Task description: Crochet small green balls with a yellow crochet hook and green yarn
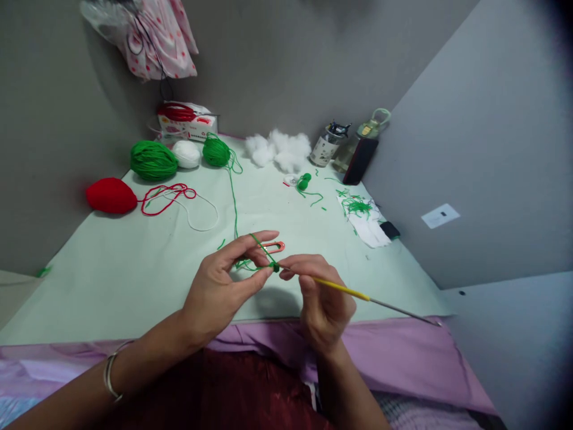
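Note:
My left hand [224, 280] pinches a small dark green crocheted piece [276, 267] between thumb and finger, with green yarn [264, 248] running over the raised index finger. My right hand [324, 292] grips a crochet hook with a yellow handle [342, 288]; its front tip meets the green piece, and its other metal end points to the lower right. An orange scissor-like loop [278, 246] lies on the table just behind the fingers. From the green ball [216, 150] a strand runs down the table toward my left hand.
At the back left are a red ball [111, 195], a large green ball [154, 160], a white ball [187, 154] and a tissue box [197, 126]. White stuffing [284, 150], a pen cup [326, 146], a bottle [369, 129], a phone [360, 161] and yarn scraps [358, 206] sit behind and right.

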`<state>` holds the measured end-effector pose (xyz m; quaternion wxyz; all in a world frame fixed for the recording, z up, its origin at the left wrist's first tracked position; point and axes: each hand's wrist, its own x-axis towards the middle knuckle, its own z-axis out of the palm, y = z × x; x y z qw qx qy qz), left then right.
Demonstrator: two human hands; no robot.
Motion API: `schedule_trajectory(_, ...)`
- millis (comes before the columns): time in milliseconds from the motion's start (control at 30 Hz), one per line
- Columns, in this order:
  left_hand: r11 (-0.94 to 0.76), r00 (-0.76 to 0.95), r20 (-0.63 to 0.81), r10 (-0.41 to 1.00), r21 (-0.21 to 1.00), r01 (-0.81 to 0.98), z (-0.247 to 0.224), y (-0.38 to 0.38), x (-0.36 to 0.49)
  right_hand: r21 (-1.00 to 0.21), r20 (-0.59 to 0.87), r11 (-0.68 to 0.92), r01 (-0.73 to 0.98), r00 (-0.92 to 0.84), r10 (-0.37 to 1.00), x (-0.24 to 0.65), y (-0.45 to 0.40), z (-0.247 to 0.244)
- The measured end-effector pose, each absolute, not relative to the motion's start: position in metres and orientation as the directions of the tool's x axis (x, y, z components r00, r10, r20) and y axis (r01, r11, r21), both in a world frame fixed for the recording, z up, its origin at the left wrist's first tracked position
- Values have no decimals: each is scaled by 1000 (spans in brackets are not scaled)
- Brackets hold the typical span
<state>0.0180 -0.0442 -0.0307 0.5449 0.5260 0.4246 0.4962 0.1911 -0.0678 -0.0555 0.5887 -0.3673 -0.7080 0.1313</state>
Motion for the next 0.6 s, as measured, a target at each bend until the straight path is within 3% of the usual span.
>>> schedule_trajectory(100, 44, 175, -6, 985, 976, -214, -31, -44, 19, -467, 775, 681, 564, -109, 622, 188, -70, -62)
schedule_trajectory(167, 210, 284, -107, 953, 909, -361, -33, -42, 19, -358, 802, 673, 648, -156, 577, 186, -71, -65)
schedule_trajectory(200, 297, 340, -155, 927, 859, -417, -34, -41, 19, -361, 812, 679, 639, -142, 566, 185, -72, -66)
schedule_trajectory(300, 441, 421, -239, 875, 753, -488, -35, -37, 17, -607, 760, 668, 431, 70, 646, 184, -69, -62)
schedule_trajectory(400, 409, 406, -216, 888, 776, -481, -33, -37, 16, -802, 597, 587, 115, 202, 776, 184, -65, -55)
schedule_trajectory(500, 334, 405, -153, 901, 841, -425, -32, -40, 19, -826, 559, 564, 15, 157, 814, 182, -61, -52)
schedule_trajectory(600, 256, 354, -111, 928, 883, -394, -35, -42, 22, -809, 588, 576, 118, 134, 798, 178, -62, -56)
